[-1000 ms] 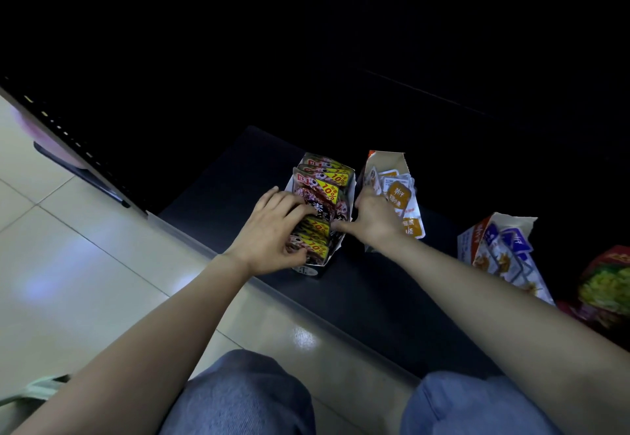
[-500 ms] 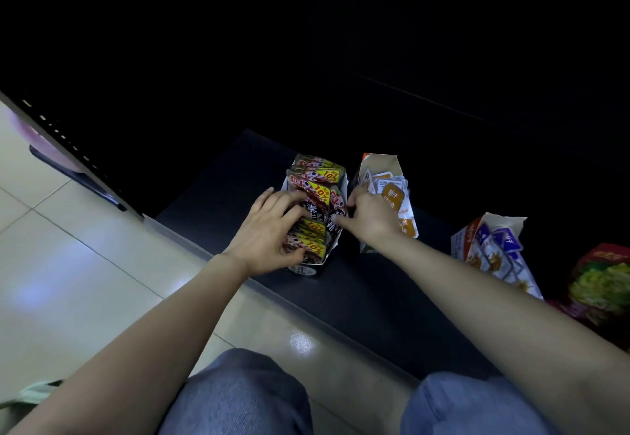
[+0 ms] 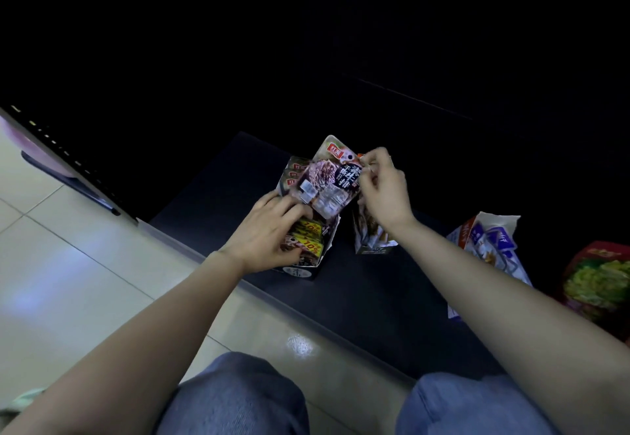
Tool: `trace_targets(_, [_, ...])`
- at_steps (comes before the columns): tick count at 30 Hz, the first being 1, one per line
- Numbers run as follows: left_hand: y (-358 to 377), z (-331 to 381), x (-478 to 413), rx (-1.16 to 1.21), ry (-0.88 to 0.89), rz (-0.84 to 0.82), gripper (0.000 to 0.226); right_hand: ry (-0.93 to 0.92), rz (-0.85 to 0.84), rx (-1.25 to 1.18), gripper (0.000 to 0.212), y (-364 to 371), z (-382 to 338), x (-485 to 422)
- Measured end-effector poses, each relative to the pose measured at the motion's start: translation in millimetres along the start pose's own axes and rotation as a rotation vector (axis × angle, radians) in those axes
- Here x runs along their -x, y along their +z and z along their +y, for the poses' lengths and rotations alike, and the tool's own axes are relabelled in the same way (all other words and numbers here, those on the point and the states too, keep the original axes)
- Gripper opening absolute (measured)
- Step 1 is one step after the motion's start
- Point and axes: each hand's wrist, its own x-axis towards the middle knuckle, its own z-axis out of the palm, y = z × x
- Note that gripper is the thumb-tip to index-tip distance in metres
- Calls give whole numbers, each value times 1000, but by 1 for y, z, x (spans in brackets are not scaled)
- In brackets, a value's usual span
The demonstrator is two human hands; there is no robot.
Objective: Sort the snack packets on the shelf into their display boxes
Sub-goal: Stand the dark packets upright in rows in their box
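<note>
Packet [image 3: 329, 179] is being pinched by right hand [image 3: 383, 192], tilted just above display box [image 3: 300, 271]; boxed packets [image 3: 308, 238] are being gripped by left hand [image 3: 266, 233].

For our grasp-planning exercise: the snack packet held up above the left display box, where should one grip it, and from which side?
Pinch its upper right corner from the right, as the right hand does. The snack packet is a flat pouch, tilted face toward the camera, so a thin edge suits a pinch. The left hand, holding the boxed packets, blocks its lower left.
</note>
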Motion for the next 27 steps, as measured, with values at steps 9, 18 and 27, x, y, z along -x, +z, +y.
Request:
trace_targets(9, [1, 4, 11, -15, -48, 19, 60, -25, -347, -89, 13, 13, 2, 2])
trace_targets(18, [-5, 1, 11, -100, -40, 31, 54, -55, -276, 15, 20, 32, 5, 1])
trace_targets(27, [1, -1, 11, -16, -94, -10, 58, 70, -367, -101, 20, 25, 10, 3])
